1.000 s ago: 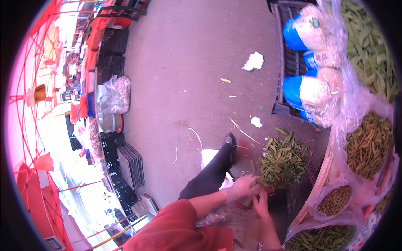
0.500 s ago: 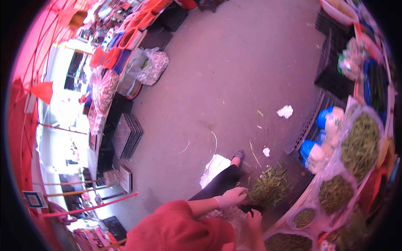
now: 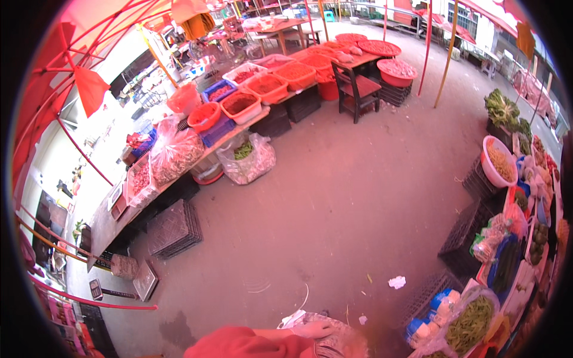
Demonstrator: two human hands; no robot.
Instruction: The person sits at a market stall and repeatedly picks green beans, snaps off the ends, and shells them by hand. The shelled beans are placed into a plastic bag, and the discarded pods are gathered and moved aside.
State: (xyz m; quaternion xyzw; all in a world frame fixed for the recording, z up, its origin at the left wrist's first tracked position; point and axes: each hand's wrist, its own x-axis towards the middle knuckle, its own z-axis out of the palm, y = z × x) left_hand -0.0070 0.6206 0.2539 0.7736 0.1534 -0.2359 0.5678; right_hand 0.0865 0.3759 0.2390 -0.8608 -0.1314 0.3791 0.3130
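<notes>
From the red sleeve at the bottom edge, my left hand (image 3: pixel 314 329) reaches across a pale patterned cloth (image 3: pixel 343 335) over my lap. Its fingers lie stretched out and fairly flat, and I see nothing held in them. White paper or cloth (image 3: pixel 291 319) lies just beyond that hand. My right hand is out of view. A brownish blur covers the lower area to the right of my lap.
At left, a long table bears orange tubs (image 3: pixel 296 73) and a plastic bag (image 3: pixel 174 152); black crates (image 3: pixel 175 228) and a scale (image 3: pixel 145 279) stand lower. A black chair (image 3: pixel 357 89) stands at its far end. Right: green beans (image 3: pixel 470 325), blue-white bags (image 3: pixel 443 302), a pink basin (image 3: pixel 498 161).
The view has tilted up, bringing in the far stalls. The green vegetable pile and my right hand have left the picture. My left hand now lies over my lap, away from the pile.
</notes>
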